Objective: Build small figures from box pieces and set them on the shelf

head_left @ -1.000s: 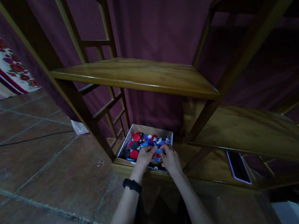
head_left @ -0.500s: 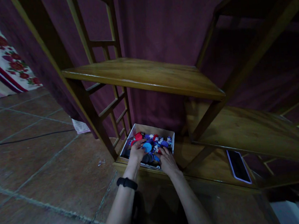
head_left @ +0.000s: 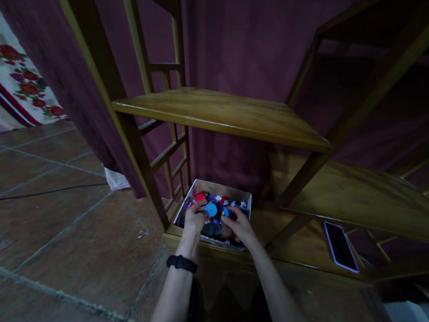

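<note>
A shallow white-edged box holds a jumble of small red, blue, purple and dark pieces. Reaching in from the left, my left hand has its thumb and fingers closed at the edge of a light blue round disc. My right hand is over the right half of the box, fingertips pinched on a small blue piece, its kind too small to make out. Red pieces lie behind my left fingers. Dark rounded pieces lie near the front wall.
The box stands on the low board of a wooden shelf unit, beneath a higher shelf. A phone in a pale purple case lies on the board at the right. Purple curtain hangs behind; tiled floor spreads left.
My right hand has lifted slightly and its fingers have come together around the small blue piece. My left hand stays by the disc. The view has shifted a little.
</note>
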Available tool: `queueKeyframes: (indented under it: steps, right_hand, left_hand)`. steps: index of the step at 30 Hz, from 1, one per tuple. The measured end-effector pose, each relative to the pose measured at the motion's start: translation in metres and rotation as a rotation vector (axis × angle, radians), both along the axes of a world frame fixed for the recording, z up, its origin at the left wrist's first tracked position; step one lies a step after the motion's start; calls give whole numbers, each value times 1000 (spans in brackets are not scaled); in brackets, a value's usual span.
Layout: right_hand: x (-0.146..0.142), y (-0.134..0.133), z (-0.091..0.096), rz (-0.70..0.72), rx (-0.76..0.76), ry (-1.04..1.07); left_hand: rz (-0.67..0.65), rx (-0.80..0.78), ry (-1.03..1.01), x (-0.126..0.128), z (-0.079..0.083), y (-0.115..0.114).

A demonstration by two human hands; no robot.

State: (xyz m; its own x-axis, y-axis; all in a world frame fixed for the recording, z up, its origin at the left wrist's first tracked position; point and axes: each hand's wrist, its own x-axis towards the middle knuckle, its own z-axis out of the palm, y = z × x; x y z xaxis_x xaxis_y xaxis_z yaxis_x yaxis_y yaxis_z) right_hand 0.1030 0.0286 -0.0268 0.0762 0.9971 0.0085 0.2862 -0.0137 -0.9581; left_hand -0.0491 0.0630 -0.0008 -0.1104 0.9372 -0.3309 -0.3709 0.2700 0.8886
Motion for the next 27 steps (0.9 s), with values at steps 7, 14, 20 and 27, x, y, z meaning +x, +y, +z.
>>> queueKeyframes:
  steps: [7,14,20,27]
  right_hand:
    - [1,-9,26,7,-182,813]
    - [7,-10,25,-20,-159,685]
    - [11,-13,20,-75,-12,349]
    - [21,-15,19,12,5,177]
  left_hand:
    - [-20,21,-14,8,4,-3]
    - [-36,22,-34,17,12,-7]
    - [-82,67,-27,23,11,-10]
    - [-114,67,-40,25,13,-12]
